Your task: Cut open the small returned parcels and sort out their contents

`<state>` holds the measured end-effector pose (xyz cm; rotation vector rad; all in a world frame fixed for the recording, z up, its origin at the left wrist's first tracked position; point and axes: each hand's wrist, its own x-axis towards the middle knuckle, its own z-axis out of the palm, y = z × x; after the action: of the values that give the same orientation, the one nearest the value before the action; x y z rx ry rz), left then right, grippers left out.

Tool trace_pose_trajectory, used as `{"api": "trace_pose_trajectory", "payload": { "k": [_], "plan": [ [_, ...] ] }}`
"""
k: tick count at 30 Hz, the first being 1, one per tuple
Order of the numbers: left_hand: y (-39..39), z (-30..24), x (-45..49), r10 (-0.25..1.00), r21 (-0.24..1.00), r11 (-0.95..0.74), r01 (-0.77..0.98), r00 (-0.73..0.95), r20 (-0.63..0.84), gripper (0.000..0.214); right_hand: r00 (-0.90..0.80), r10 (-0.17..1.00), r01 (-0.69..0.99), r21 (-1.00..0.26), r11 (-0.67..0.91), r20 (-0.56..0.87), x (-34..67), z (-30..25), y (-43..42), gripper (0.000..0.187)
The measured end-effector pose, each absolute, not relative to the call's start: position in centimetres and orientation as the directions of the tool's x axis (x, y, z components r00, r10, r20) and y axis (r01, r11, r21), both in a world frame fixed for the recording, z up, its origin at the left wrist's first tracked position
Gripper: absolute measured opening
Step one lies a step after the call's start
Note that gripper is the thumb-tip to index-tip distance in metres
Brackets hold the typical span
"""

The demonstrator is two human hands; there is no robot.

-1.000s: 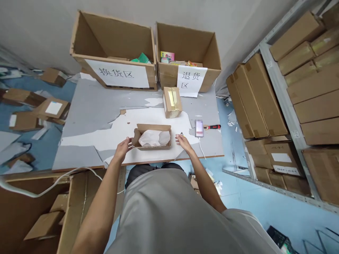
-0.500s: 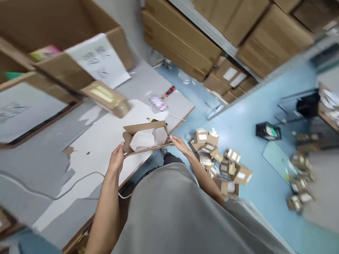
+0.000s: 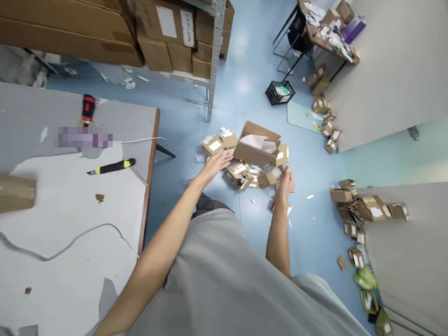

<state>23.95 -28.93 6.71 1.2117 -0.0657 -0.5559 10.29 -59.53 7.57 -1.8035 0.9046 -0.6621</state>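
An opened cardboard box (image 3: 257, 154) with white paper inside is just beyond my hands, over a heap of small cartons (image 3: 241, 172) on the floor. It looks apart from both hands, tilted, with a flap raised. My left hand (image 3: 217, 166) is open, its fingers stretched toward the box's left side. On the other side, my right hand (image 3: 286, 183) is raised with its fingers pointing up, holding nothing that I can see. Whether the box touches the heap below is hard to tell.
At left, a table (image 3: 70, 275) bears a utility knife (image 3: 111, 166), a red-and-black handle (image 3: 88, 107) and a grey cable (image 3: 87, 232). A metal shelf post (image 3: 216, 60) stands ahead. A black crate (image 3: 280, 93) and more cartons (image 3: 373, 207) lie to the right.
My body and view have turned right, from the table to the floor heap. Both hands held the box before; now they have let go of it and it is away from them.
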Motion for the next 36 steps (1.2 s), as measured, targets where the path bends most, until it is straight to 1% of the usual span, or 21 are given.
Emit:
{"api": "trace_pose_trajectory", "payload": {
  "k": [2,3,4,6,7,9,10,12,15,18,20,22,25,27,29,33,36],
  "plan": [
    [-32.3,7.7,22.9,-0.523,0.919,0.202,0.337,0.831,-0.190,0.068,0.419,-0.905,-0.319,-0.920,-0.228,0.079,7.2,8.0,-62.3,0.080],
    [-32.9,7.9,22.3,-0.554,0.928,0.183,0.324,0.814,-0.174,0.069,0.376,-0.924,-0.333,-0.921,-0.201,0.066,6.2,7.9,-62.9,0.080],
    [-33.0,7.8,21.6,-0.580,0.934,0.170,0.316,0.798,-0.164,0.072,0.373,-0.927,-0.345,-0.921,-0.181,0.043,5.6,7.7,-63.1,0.078],
    [-31.4,7.1,20.3,-0.589,0.937,0.151,0.314,0.790,-0.170,0.077,0.410,-0.912,-0.359,-0.921,-0.150,-0.011,5.9,6.8,-62.4,0.074],
    [-30.1,6.5,19.8,-0.564,0.937,0.145,0.316,0.805,-0.184,0.077,0.455,-0.890,-0.364,-0.920,-0.147,-0.038,6.7,6.2,-61.5,0.071],
    [-26.7,5.2,19.1,-0.452,0.934,0.145,0.327,0.862,-0.231,0.075,0.577,-0.813,-0.365,-0.916,-0.165,-0.084,9.4,4.9,-58.8,0.065],
    [-24.8,4.5,18.8,-0.371,0.929,0.156,0.335,0.891,-0.260,0.074,0.646,-0.756,-0.362,-0.914,-0.182,-0.106,11.2,4.3,-57.2,0.063],
    [-20.9,3.5,18.2,-0.190,0.915,0.201,0.349,0.931,-0.313,0.071,0.785,-0.603,-0.346,-0.910,-0.229,-0.146,15.0,3.2,-53.2,0.059],
    [-14.8,2.7,16.7,0.085,0.896,0.299,0.329,0.926,-0.369,0.068,0.932,-0.306,-0.292,-0.904,-0.313,-0.195,21.2,2.3,-45.7,0.055],
    [-8.9,2.5,14.1,0.332,0.884,0.385,0.263,0.855,-0.399,0.067,0.973,-0.014,-0.219,-0.900,-0.377,-0.231,26.6,2.1,-36.8,0.052],
    [-5.4,2.5,11.7,0.472,0.881,0.425,0.208,0.779,-0.412,0.067,0.957,0.148,-0.173,-0.900,-0.400,-0.249,29.3,2.2,-30.3,0.049],
    [-2.3,2.6,9.3,0.588,0.880,0.451,0.152,0.691,-0.421,0.067,0.922,0.291,-0.121,-0.902,-0.414,-0.257,31.2,2.4,-23.7,0.045],
    [1.3,2.9,6.2,0.709,0.880,0.469,0.076,0.561,-0.427,0.071,0.833,0.495,-0.021,-0.909,-0.417,-0.246,32.8,2.7,-14.4,0.041],
    [3.2,3.2,5.0,0.758,0.877,0.479,0.043,0.483,-0.438,0.073,0.753,0.618,0.057,-0.913,-0.403,-0.225,33.2,2.6,-8.6,0.039],
    [4.8,3.6,4.5,0.792,0.874,0.485,0.024,0.414,-0.450,0.074,0.672,0.712,0.137,-0.911,-0.389,-0.203,33.4,2.5,-3.4,0.037],
    [7.6,4.7,5.5,0.834,0.881,0.472,0.001,0.323,-0.447,0.073,0.527,0.830,0.342,-0.848,-0.404,-0.183,33.7,2.1,5.7,0.040],
    [9.5,5.2,7.2,0.858,0.894,0.448,-0.017,0.290,-0.424,0.073,0.459,0.872,0.503,-0.758,-0.415,-0.172,33.9,2.0,11.2,0.049]
  ]
}}
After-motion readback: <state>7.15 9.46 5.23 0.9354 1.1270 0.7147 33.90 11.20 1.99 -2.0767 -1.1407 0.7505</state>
